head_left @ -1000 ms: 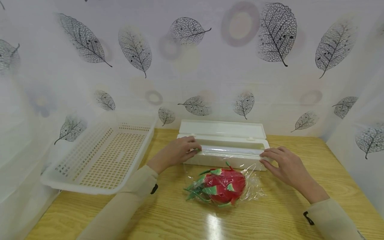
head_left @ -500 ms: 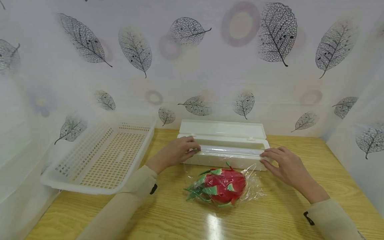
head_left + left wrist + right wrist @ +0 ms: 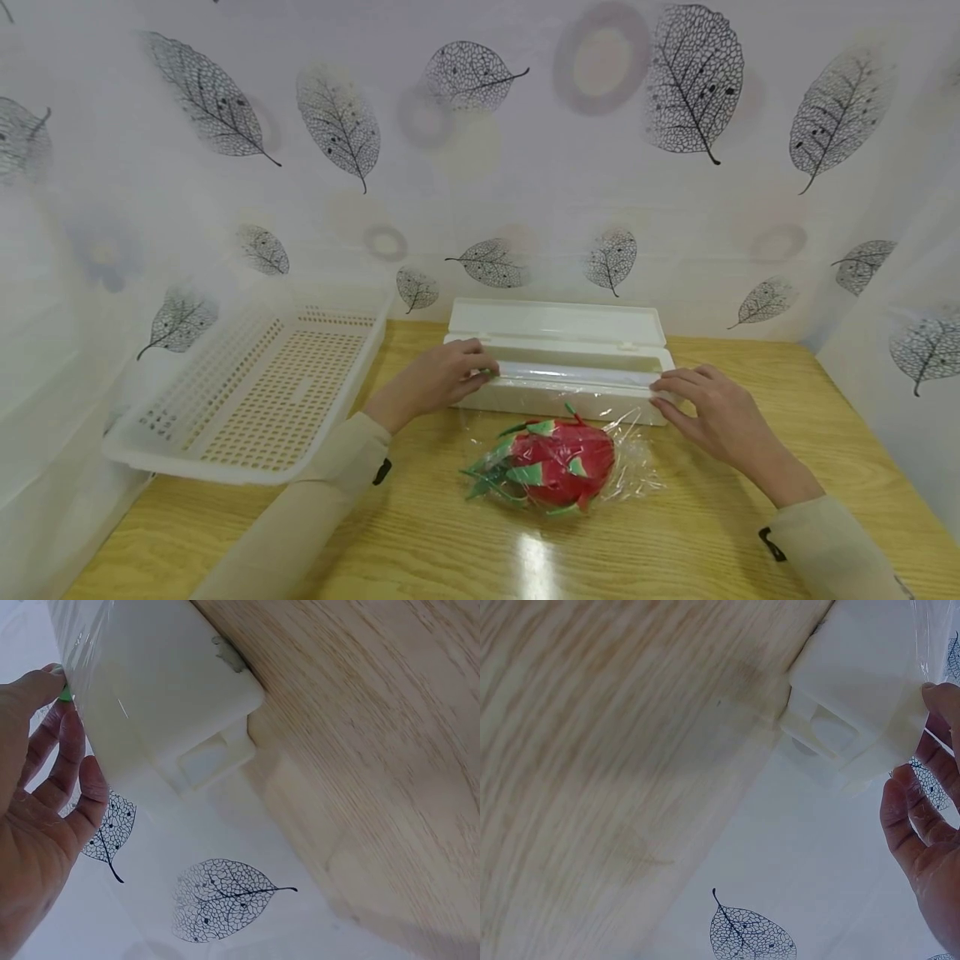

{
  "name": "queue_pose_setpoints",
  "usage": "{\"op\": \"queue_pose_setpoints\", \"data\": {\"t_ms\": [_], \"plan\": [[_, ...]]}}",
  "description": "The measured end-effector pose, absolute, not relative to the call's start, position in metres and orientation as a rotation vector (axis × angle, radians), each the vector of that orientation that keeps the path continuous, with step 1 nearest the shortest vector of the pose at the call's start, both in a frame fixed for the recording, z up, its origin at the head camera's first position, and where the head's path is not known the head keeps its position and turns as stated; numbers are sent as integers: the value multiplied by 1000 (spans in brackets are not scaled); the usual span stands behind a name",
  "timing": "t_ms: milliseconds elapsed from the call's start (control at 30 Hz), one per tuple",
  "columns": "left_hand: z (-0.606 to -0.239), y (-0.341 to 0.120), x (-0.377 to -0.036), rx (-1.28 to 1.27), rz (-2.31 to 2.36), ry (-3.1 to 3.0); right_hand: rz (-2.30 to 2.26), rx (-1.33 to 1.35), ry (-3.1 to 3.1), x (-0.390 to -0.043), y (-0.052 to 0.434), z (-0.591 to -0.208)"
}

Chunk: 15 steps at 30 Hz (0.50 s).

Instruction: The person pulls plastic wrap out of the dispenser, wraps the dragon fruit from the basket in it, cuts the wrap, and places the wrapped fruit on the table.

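A white cling film dispenser box (image 3: 555, 403) lies at the table's back, its lid (image 3: 555, 322) raised, a film roll (image 3: 577, 374) inside. Film runs from it over a dragon fruit (image 3: 562, 465), red with green tips, in front. My left hand (image 3: 442, 379) pinches a small green slider (image 3: 65, 692) at the box's front edge, near the left end. The slider is mostly hidden by my fingers. My right hand (image 3: 712, 412) holds the box's front right corner, thumb on the front and fingers on top. In the right wrist view, the film (image 3: 928, 637) stretches beside that thumb.
A white perforated plastic basket (image 3: 217, 471) stands on the left of the wooden table (image 3: 450, 550). Behind the table hangs a pale sheet (image 3: 525, 192) printed with leaves, which also covers both sides.
My left hand has slid slightly left along the box's front edge with the slider. The right hand, box and dragon fruit have stayed put.
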<state>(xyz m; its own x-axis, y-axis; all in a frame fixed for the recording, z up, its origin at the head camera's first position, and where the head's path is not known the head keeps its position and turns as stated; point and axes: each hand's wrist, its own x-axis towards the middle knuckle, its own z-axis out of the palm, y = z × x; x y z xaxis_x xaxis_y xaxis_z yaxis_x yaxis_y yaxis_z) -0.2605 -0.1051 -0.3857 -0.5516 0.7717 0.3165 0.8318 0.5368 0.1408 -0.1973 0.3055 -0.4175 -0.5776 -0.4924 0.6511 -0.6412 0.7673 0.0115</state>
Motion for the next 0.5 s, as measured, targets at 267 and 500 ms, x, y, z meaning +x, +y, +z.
{"op": "queue_pose_setpoints", "data": {"t_ms": [267,500], "plan": [[-385,-108,-260,-1333,-397,-2607,305,838,-2288,-198,306,-419],[-385,-112,-258,-1306,-393,-2608,306,819,-2290,-197,305,-419]]}}
